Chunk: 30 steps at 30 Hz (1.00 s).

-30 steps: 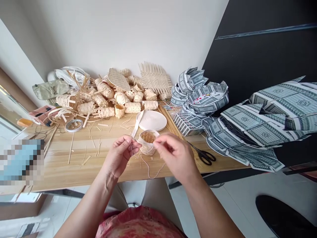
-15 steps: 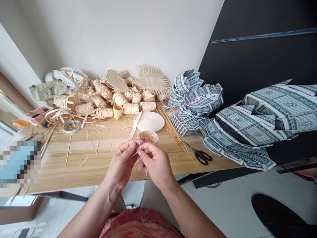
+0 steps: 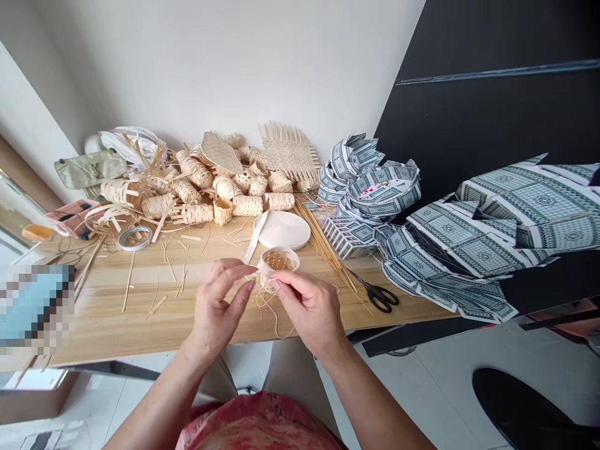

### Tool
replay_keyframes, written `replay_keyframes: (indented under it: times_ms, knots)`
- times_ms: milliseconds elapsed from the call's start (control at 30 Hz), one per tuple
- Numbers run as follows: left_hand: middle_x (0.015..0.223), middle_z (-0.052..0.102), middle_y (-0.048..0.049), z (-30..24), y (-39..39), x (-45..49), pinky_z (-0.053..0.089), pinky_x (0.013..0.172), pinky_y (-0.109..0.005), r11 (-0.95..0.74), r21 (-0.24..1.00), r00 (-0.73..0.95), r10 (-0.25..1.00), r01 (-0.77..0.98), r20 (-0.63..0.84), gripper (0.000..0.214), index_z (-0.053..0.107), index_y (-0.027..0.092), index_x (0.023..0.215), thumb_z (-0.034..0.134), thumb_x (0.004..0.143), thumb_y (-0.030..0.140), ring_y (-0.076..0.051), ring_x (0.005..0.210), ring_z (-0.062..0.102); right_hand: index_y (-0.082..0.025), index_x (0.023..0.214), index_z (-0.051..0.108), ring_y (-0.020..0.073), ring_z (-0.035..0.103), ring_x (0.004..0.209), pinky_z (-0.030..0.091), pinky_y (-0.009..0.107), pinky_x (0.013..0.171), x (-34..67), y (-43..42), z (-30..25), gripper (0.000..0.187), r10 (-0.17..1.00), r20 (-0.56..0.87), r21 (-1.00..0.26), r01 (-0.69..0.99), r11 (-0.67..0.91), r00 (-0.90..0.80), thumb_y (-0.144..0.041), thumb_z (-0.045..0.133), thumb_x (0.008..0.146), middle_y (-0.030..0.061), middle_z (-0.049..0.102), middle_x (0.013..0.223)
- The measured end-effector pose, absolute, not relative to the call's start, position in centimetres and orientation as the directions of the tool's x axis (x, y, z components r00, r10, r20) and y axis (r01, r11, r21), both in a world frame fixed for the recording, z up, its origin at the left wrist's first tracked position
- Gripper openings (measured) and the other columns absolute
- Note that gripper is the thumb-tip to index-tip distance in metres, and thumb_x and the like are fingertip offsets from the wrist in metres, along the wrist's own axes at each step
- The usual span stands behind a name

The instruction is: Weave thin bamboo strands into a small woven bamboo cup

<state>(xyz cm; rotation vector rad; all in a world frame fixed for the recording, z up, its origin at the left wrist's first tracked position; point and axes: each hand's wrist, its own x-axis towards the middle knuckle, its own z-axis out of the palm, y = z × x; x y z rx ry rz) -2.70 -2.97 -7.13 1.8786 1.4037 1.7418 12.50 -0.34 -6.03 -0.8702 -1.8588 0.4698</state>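
A small woven basket [image 3: 279, 260] sits at the near edge of the wooden table [image 3: 140, 312], between my two hands. My left hand [image 3: 219, 307] is at its left side, fingers curled and pinched near the rim. My right hand [image 3: 309, 306] pinches a thin pale string [image 3: 274, 312] at the basket's lower front; the string hangs in a loop over the table edge.
A heap of woven baskets and a woven mat [image 3: 225, 181] lies at the back. A white tape roll [image 3: 284, 229], a tape ring [image 3: 134, 238], skewers [image 3: 323, 244], black scissors [image 3: 377, 297] and folded playing-card pieces [image 3: 469, 244] lie around. Loose strips litter the left.
My hands, pinched together on the string in front of the basket half a second ago, have parted and now hold at the basket's sides; the string hangs lower.
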Motion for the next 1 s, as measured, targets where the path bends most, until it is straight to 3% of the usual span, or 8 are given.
replay_keyframes:
  times_ms: [100, 167, 267, 333, 433, 567, 800, 1000]
  knots:
    - [0.089, 0.062, -0.0042, -6.7, -3.3, -2.2, 0.048, 0.071, -0.023, -0.546, 0.712, -0.067, 0.771, 0.441, 0.633, 0.017, 0.068, 0.02, 0.093, 0.058, 0.08, 0.017, -0.013, 0.079, 0.058, -0.018, 0.082, 0.067, 0.0153, 0.065, 0.071, 0.048, 0.025, 0.067, 12.4, -0.4, -6.0, 0.018, 0.697, 0.665, -0.603, 0.358, 0.713, -0.268, -0.012, 0.049, 0.084, 0.0033, 0.071, 0.079]
    - [0.089, 0.062, -0.0051, -6.6, -3.4, -1.8, 0.049, 0.063, -0.023, -0.478, 0.831, -0.101, 0.847, 0.284, 0.522, 0.018, 0.067, 0.019, 0.095, 0.054, 0.083, 0.021, -0.011, 0.068, 0.058, -0.017, 0.082, 0.066, 0.0148, 0.064, 0.071, 0.048, 0.024, 0.066, 12.4, -0.4, -6.0, 0.018, 0.686, 0.676, -0.592, 0.357, 0.723, -0.269, -0.011, 0.05, 0.084, 0.003, 0.07, 0.079]
    - [0.067, 0.062, -0.0012, -6.5, -3.4, -1.6, 0.047, 0.055, -0.022, -0.284, 0.959, -0.053, 0.958, -0.01, 0.283, 0.02, 0.065, 0.017, 0.097, 0.053, 0.085, 0.027, -0.009, 0.053, 0.055, -0.017, 0.08, 0.067, 0.0136, 0.062, 0.064, 0.046, 0.024, 0.06, 12.6, -0.4, -5.9, 0.018, 0.667, 0.69, -0.552, 0.392, 0.736, -0.281, -0.011, 0.05, 0.084, 0.0019, 0.068, 0.071]
    - [0.059, 0.06, 0.0005, -6.4, -3.3, -1.7, 0.048, 0.056, -0.021, -0.189, 0.971, 0.001, 0.982, -0.149, 0.191, 0.019, 0.064, 0.016, 0.095, 0.059, 0.081, 0.029, -0.01, 0.056, 0.057, -0.017, 0.079, 0.067, 0.0133, 0.06, 0.061, 0.045, 0.024, 0.057, 12.7, -0.4, -5.9, 0.019, 0.641, 0.708, -0.512, 0.411, 0.754, -0.295, -0.01, 0.049, 0.084, 0.0019, 0.067, 0.068]
    - [0.067, 0.062, -0.0004, -6.2, -2.9, -1.8, 0.047, 0.056, -0.019, -0.112, 0.96, 0.058, 0.99, -0.256, 0.131, 0.02, 0.064, 0.016, 0.091, 0.066, 0.076, 0.029, -0.01, 0.061, 0.059, -0.016, 0.081, 0.067, 0.0139, 0.06, 0.063, 0.045, 0.025, 0.059, 12.8, -0.3, -5.8, 0.019, 0.612, 0.729, -0.468, 0.43, 0.772, -0.306, -0.01, 0.049, 0.085, 0.0031, 0.068, 0.07]
    - [0.064, 0.06, 0.0007, -5.9, -2.7, -1.6, 0.046, 0.055, -0.017, -0.1, 0.973, 0.075, 0.99, -0.207, 0.118, 0.022, 0.065, 0.014, 0.087, 0.068, 0.073, 0.03, -0.007, 0.058, 0.056, -0.017, 0.082, 0.066, 0.014, 0.061, 0.064, 0.045, 0.025, 0.061, 12.8, -0.3, -5.8, 0.019, 0.603, 0.731, -0.45, 0.44, 0.777, -0.318, -0.011, 0.049, 0.086, 0.0033, 0.069, 0.072]
    - [0.06, 0.061, -0.0001, -6.0, -2.6, -1.0, 0.05, 0.053, -0.021, -0.126, 0.988, 0.03, 0.991, -0.09, 0.129, 0.025, 0.064, 0.013, 0.082, 0.068, 0.071, 0.035, -0.011, 0.055, 0.059, -0.017, 0.074, 0.059, 0.0117, 0.056, 0.055, 0.04, 0.022, 0.053, 12.7, -0.4, -6.0, 0.008, 0.705, 0.672, -0.54, 0.501, 0.677, -0.228, -0.015, 0.054, 0.08, -0.0006, 0.063, 0.063]
    - [0.068, 0.065, -0.003, -6.5, -3.1, -1.1, 0.052, 0.059, -0.022, -0.309, 0.921, 0.033, 0.95, 0.238, 0.311, 0.018, 0.062, 0.015, 0.081, 0.05, 0.085, 0.029, -0.012, 0.059, 0.062, -0.019, 0.07, 0.056, 0.0108, 0.05, 0.048, 0.038, 0.022, 0.053, 12.7, -0.4, -5.8, 0.012, 0.726, 0.639, -0.551, 0.508, 0.662, -0.255, -0.017, 0.052, 0.08, -0.0034, 0.056, 0.053]
